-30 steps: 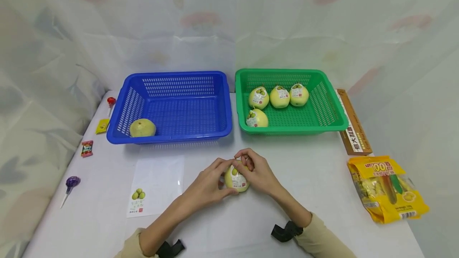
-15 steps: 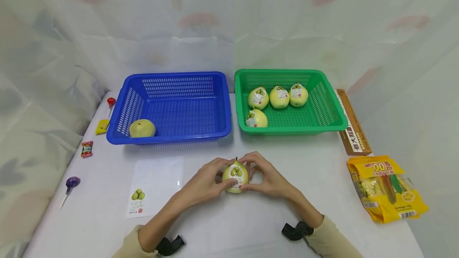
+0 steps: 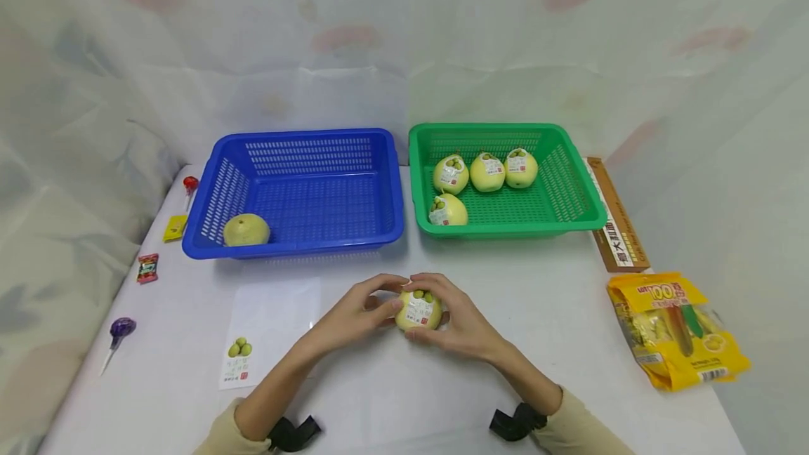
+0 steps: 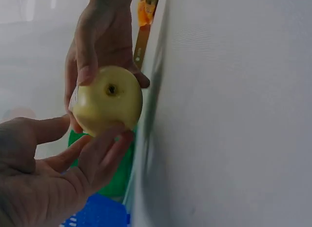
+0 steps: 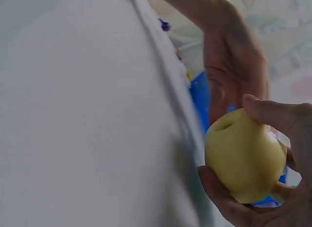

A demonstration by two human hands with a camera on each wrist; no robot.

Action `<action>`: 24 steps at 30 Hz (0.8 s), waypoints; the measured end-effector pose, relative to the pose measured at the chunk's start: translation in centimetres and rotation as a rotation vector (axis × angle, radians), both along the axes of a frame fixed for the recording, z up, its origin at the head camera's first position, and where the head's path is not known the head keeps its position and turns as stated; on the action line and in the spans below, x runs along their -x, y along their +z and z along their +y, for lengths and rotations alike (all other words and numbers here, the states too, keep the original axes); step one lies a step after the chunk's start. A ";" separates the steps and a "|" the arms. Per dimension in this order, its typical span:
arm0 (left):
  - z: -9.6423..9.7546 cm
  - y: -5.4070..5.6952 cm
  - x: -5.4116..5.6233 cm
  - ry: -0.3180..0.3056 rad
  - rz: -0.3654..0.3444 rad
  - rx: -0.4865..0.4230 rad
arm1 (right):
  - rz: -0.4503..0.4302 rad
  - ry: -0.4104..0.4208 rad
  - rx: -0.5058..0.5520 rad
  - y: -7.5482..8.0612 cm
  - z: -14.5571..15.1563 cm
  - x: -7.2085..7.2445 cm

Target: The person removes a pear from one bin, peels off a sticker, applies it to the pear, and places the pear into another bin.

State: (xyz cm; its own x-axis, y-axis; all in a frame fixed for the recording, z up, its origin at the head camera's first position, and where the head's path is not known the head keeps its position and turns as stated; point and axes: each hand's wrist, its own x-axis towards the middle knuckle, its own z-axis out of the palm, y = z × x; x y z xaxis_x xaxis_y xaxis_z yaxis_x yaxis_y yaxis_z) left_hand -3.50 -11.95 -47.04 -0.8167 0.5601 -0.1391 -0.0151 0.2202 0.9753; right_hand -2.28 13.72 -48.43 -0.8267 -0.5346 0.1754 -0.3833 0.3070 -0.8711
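Note:
A pale yellow pear with a printed label (image 3: 420, 309) is held just above the table, in front of the two baskets. My right hand (image 3: 464, 321) grips it from the right, thumb on the near side and fingers round the far side. From the left, the fingertips of my left hand (image 3: 357, 314) touch the pear. In the left wrist view, the left thumb stands apart from those fingers, and the pear's hollow end faces that camera. The green basket (image 3: 505, 230) holds several labelled pears (image 3: 488, 173). Inside the blue basket (image 3: 297, 248) lies one pear (image 3: 246, 229), no label visible.
A thin whitish sheet (image 3: 278, 314) printed with green pears lies left of my hands. Lollipops (image 3: 122, 328) and small wrapped sweets (image 3: 147, 267) line the left side. To the right are a long brown box (image 3: 622, 223) and a yellow snack bag (image 3: 679, 328).
The hands first turned the pear so its label and stem faced the camera, then tilted it again. My left fingers have loosened while the right hand has wrapped further round the pear.

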 end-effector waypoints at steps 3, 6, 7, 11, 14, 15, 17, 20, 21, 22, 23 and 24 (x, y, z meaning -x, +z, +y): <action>-0.7 0.6 -0.4 -0.001 -0.032 -0.049 | 0.058 -0.001 -0.028 3.0 1.4 1.1; -1.7 0.8 -1.0 -0.010 0.030 0.017 | 0.098 0.026 -0.054 7.6 4.5 4.1; -2.0 0.7 -1.2 -0.023 0.067 0.062 | 0.099 0.028 -0.080 9.2 5.7 5.6; -2.9 0.2 -2.4 -0.121 0.175 0.232 | 0.023 0.050 -0.210 13.4 10.3 12.7; -3.2 -0.1 -3.1 -0.183 0.218 0.286 | -0.095 0.108 -0.362 13.8 12.1 17.5; -3.3 -0.1 -3.3 -0.193 0.227 0.294 | -0.147 0.139 -0.404 13.6 12.4 18.7; -3.4 -0.1 -3.6 -0.202 0.242 0.306 | -0.247 0.204 -0.472 12.8 12.8 20.6; -3.4 0.0 -3.8 -0.208 0.253 0.321 | -0.419 0.256 -0.501 11.3 12.9 22.3; -3.3 -0.1 -3.9 -0.211 0.257 0.324 | -0.457 0.263 -0.508 10.8 12.9 22.5; -3.3 -0.1 -3.9 -0.213 0.259 0.328 | -0.488 0.267 -0.515 10.3 12.8 22.8; -3.3 -0.1 -4.0 -0.214 0.261 0.331 | -0.512 0.266 -0.526 9.9 12.8 22.9; -3.3 -0.2 -4.0 -0.216 0.262 0.333 | -0.527 0.265 -0.537 9.5 12.8 22.9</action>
